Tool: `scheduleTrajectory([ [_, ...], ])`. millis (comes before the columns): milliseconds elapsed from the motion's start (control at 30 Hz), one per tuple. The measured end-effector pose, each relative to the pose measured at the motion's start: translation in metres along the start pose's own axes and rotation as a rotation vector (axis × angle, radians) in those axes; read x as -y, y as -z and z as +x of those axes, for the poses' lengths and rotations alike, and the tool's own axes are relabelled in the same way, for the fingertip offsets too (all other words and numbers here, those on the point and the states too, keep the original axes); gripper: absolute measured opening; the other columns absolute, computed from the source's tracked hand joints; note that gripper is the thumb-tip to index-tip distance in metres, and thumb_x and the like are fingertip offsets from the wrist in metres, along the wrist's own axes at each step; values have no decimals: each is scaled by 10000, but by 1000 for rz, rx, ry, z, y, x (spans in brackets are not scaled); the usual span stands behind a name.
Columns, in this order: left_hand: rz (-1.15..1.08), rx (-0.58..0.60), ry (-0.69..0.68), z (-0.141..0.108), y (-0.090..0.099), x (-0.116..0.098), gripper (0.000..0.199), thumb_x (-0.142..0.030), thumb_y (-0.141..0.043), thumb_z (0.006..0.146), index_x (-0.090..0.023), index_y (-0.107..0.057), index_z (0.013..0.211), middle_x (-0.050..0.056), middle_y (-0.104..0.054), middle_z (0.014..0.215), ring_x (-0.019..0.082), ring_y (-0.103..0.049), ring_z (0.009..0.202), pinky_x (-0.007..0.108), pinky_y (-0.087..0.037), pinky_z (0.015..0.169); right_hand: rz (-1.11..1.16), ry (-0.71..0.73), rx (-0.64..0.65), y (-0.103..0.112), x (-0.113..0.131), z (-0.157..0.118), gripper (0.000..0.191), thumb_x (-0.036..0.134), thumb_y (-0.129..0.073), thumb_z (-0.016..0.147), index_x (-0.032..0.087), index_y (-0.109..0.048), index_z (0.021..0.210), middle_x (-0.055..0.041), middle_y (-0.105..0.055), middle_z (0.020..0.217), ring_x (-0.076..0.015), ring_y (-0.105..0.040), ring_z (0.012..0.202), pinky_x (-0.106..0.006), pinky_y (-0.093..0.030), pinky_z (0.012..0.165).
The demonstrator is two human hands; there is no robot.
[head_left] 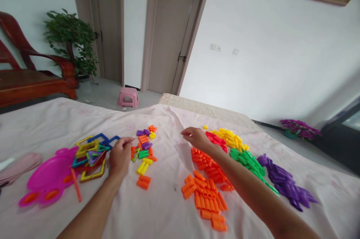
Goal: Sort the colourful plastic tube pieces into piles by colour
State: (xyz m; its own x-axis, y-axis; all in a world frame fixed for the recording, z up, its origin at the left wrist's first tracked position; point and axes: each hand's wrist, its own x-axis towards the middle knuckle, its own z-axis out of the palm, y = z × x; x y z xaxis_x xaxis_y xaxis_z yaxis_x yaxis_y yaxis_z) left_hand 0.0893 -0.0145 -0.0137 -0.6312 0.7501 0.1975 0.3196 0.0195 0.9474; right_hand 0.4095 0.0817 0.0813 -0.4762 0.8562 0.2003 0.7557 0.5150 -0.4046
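My left hand [120, 156] is between a heap of magnetic frame tiles [88, 149] and a loose column of mixed plastic tube pieces [144, 143]. Its fingers reach out to the right, and I see nothing held in them. Close to the fingertips lies a small green triangle [136, 154] by an orange piece. My right hand [198, 139] is over the cloth, fingers loosely bent and pointing left, with nothing visible in them. Beside and below it are red pieces [216, 140] and orange pieces [208, 194]. The right forearm hides part of the orange pile.
Yellow pieces [230, 139], green pieces [250, 164] and purple pieces [288, 182] lie in piles to the right. A magenta plate [46, 173] and a pink cloth item [24, 167] are at the left. Beyond the cloth-covered surface [160, 216] stands a pink stool [128, 97].
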Motion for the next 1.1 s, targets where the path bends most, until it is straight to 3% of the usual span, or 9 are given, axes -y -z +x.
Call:
scheduleTrajectory([
  [100,-6,-1,0,-1,1,-1,277,-276,-513,790,-212,-727,953,70,-768,1030,240,-699,981,347,-522,858,10,117,130,-40,52,8,280,177,-656,878,253,-773,1120,-30,-774,1104,-190,-719,954,-296,-522,897],
  [233,-21,5,11,-1,1,-4,266,-272,-513,791,-207,-719,946,82,-766,1041,247,-701,984,356,-521,857,-51,25,102,-72,85,31,294,222,-614,936,255,-740,1200,-50,-737,1233,-211,-686,1106,-303,-498,949],
  [467,-22,5,23,-2,1,-8,269,-273,-501,789,-209,-710,945,71,-766,1034,234,-709,966,341,-526,848,-67,-237,121,-107,99,83,338,384,-686,913,257,-711,1225,-52,-731,1231,-227,-665,1129,-293,-482,855],
  [600,10,5,20,-3,3,-10,258,-286,-522,777,-214,-720,927,64,-773,1011,240,-710,952,341,-534,837,-24,-199,127,-112,100,85,497,353,-803,811,241,-684,1281,-60,-733,1213,-214,-675,1068,-269,-464,801],
  [667,30,5,24,-2,3,-8,269,-285,-518,779,-217,-728,934,59,-775,1008,239,-710,948,342,-535,835,-5,-140,148,-106,96,78,458,328,-817,793,249,-712,1232,-40,-747,1144,-196,-680,996,-258,-453,765],
  [733,42,12,29,-2,3,-6,282,-294,-520,780,-219,-732,948,55,-774,1010,240,-709,942,343,-535,830,19,-93,150,-94,86,68,330,301,-801,798,246,-753,1119,-15,-755,1039,-171,-673,909,-245,-437,727],
  [833,63,23,38,1,3,-1,297,-316,-531,772,-224,-733,970,49,-770,1007,243,-702,921,347,-532,812,61,-85,45,-65,51,49,199,291,-762,811,222,-773,997,7,-734,892,-137,-637,790,-232,-407,674],
  [967,122,26,31,2,2,3,304,-357,-543,774,-237,-737,975,38,-767,996,249,-690,898,356,-517,791,97,-213,-174,-9,-30,23,334,265,-705,824,226,-749,1153,14,-717,852,-125,-615,732,-224,-406,657],
  [1100,125,32,39,3,3,5,303,-387,-557,773,-245,-738,970,29,-763,984,245,-686,882,352,-512,777,-3,-383,-382,51,-120,-6,318,284,-645,846,207,-763,1131,-23,-746,893,-156,-650,771,-239,-428,676],
])
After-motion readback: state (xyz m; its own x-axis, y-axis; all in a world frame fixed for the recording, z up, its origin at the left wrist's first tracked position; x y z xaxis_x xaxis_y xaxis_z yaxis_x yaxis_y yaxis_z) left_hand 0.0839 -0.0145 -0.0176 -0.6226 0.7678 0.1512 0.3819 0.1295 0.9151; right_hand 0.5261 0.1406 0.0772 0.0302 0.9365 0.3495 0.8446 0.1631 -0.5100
